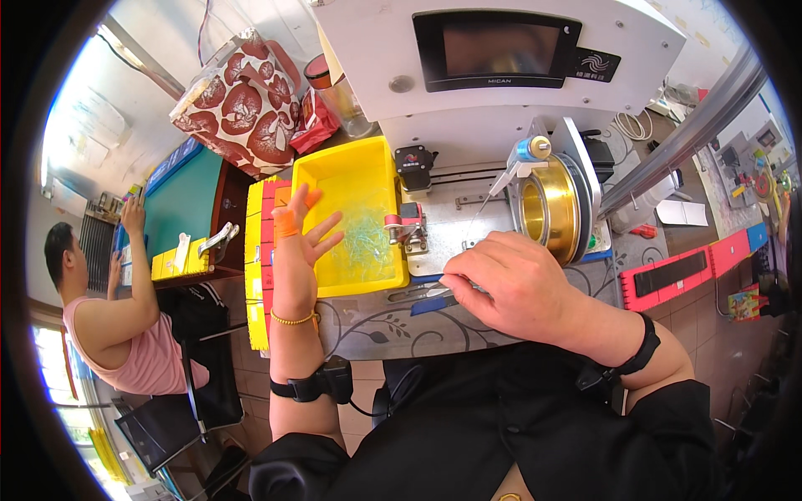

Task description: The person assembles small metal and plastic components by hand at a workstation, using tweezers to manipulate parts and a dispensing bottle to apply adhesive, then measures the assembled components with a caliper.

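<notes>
My left hand (302, 234) is over the left side of a yellow plastic tray (347, 163), its fingers spread and nothing visible between them. Orange covers (287, 222) wrap some of its fingers. Thin tangled green and clear strands (365, 242) lie in the tray. My right hand (510, 280) hovers in front of a white machine's metal plate (447, 221), thumb and fingers pinched together; whatever they hold is too small or hidden. Just beyond it, a thin arm with a fine tip (499, 184) slants down beside a gold drum (551, 200). A small clamp with a red strip (405, 223) stands on the plate's left.
A dark screen (501, 48) fronts the machine. Tweezers (418, 294) lie at the table's near edge. Red and yellow interlocking strips (257, 275) border the tray's left. A patterned bag (242, 104) and a jar (342, 100) stand behind. Another person (117, 326) sits at a green-topped table, left.
</notes>
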`<action>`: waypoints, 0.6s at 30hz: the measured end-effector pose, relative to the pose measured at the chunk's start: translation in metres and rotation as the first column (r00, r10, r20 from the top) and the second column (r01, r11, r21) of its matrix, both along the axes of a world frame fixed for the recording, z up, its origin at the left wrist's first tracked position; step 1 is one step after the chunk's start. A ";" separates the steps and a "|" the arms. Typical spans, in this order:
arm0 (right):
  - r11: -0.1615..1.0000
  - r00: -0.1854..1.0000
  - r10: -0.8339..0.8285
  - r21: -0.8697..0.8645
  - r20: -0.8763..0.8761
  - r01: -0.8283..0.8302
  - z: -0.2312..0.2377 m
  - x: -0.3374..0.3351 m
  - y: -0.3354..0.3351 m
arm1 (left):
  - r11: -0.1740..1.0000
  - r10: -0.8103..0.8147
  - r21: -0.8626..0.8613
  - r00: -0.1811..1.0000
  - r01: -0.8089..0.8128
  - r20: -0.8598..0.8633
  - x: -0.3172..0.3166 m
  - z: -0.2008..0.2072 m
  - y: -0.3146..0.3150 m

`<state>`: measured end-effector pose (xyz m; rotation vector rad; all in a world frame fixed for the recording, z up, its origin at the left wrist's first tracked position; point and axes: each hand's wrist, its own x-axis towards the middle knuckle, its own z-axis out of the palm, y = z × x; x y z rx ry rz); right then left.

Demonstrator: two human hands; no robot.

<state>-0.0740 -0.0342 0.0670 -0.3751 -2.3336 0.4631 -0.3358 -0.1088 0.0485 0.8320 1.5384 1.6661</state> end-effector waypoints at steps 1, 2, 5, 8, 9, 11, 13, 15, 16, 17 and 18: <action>1.000 1.000 0.002 0.001 0.009 -0.002 0.000 0.000 0.000 | 0.998 0.000 -0.057 0.999 -0.002 -0.045 -0.001 0.001 -0.001; 1.000 1.000 0.003 0.001 0.009 -0.003 -0.001 -0.001 0.001 | 0.993 -0.003 -0.114 0.996 -0.007 -0.090 -0.002 0.003 -0.001; 1.000 1.000 0.002 0.000 -0.008 -0.002 -0.003 -0.001 0.000 | 0.986 -0.064 -0.158 0.989 0.043 -0.132 -0.001 0.015 -0.007; 1.000 1.000 -0.012 0.002 0.023 0.012 -0.002 -0.001 0.001 | 0.996 -0.073 -0.049 0.994 0.070 -0.078 -0.006 0.013 -0.010; 1.000 1.000 -0.023 0.009 0.008 0.023 -0.002 -0.003 0.001 | 0.996 -0.073 -0.049 0.994 0.069 -0.077 -0.004 0.013 -0.010; 0.999 0.999 -0.033 0.016 -0.007 0.034 0.000 -0.006 0.001 | 0.998 -0.046 -0.046 0.984 0.038 -0.173 -0.001 0.015 -0.010; 1.000 0.999 -0.017 0.021 -0.038 0.018 0.002 -0.009 0.001 | 1.000 -0.012 -0.001 0.977 0.012 -0.212 -0.009 0.001 -0.008; 1.000 1.000 -0.008 0.016 -0.029 0.009 0.002 -0.010 0.000 | 0.999 0.025 0.045 0.968 -0.015 -0.250 -0.012 -0.007 -0.009; 1.000 1.000 -0.004 0.010 -0.019 0.004 0.002 -0.010 0.000 | 0.997 0.051 0.068 0.974 -0.036 -0.222 -0.008 -0.007 -0.008; 1.000 1.000 -0.005 0.010 -0.018 0.005 0.001 -0.009 0.001 | 0.994 0.075 0.090 0.978 -0.059 -0.194 -0.006 -0.007 -0.008; 1.000 1.000 -0.010 0.013 -0.010 0.010 0.000 -0.009 0.001 | 0.994 0.074 0.090 0.978 -0.058 -0.193 -0.006 -0.009 -0.007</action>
